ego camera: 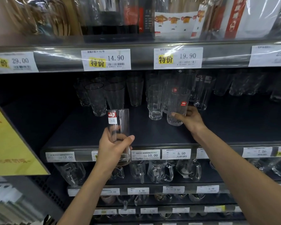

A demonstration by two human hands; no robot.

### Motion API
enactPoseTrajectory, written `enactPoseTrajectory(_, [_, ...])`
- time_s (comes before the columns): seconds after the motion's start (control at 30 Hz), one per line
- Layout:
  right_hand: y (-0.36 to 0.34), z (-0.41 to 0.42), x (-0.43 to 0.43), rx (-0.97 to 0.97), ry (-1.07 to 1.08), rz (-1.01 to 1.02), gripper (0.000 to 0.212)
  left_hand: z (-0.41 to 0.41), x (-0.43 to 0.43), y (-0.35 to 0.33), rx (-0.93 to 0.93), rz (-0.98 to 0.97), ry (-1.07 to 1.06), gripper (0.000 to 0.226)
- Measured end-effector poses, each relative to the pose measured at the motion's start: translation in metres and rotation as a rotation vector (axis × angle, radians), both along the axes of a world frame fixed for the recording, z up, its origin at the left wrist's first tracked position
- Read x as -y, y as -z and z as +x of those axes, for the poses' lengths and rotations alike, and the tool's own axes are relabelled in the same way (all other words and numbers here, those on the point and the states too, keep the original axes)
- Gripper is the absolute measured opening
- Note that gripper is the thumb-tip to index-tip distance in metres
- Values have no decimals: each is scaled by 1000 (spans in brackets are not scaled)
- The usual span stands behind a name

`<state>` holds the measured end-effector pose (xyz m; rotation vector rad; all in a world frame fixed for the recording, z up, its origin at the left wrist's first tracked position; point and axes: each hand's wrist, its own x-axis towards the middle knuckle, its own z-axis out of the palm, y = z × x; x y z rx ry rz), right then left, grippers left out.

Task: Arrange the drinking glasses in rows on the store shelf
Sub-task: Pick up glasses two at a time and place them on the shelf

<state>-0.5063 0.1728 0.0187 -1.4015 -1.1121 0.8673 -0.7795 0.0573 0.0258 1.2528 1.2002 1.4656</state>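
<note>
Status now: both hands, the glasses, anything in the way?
Left hand grips tall labelled glass before the shelf. Right hand grips textured glass inside shelf. Ribbed glass stands close beside it.

Two hands point(110, 150) point(191, 119); two held glasses point(120, 120) point(177, 103); four top-rail price tags point(106, 59).

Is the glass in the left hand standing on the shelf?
No, the left hand holds the tall glass in front of the shelf edge.

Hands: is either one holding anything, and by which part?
Both are. The left hand grips a tall labelled glass round its lower half. The right hand grips a textured glass round its lower part, thumb in front.
</note>
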Motion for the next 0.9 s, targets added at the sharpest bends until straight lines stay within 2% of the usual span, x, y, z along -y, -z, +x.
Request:
enactPoseTrajectory(0.17, [4, 2, -4, 22, -15, -3, 81, -2, -5, 1, 12, -17, 14, 40])
enactPoseTrajectory(0.4, [2, 0, -2, 20, -26, 5, 74, -5, -10, 3, 42, -37, 32, 34])
enactPoseTrajectory(0.9, [2, -4, -3, 45, -71, 8, 66, -7, -12, 6, 27, -42, 45, 38])
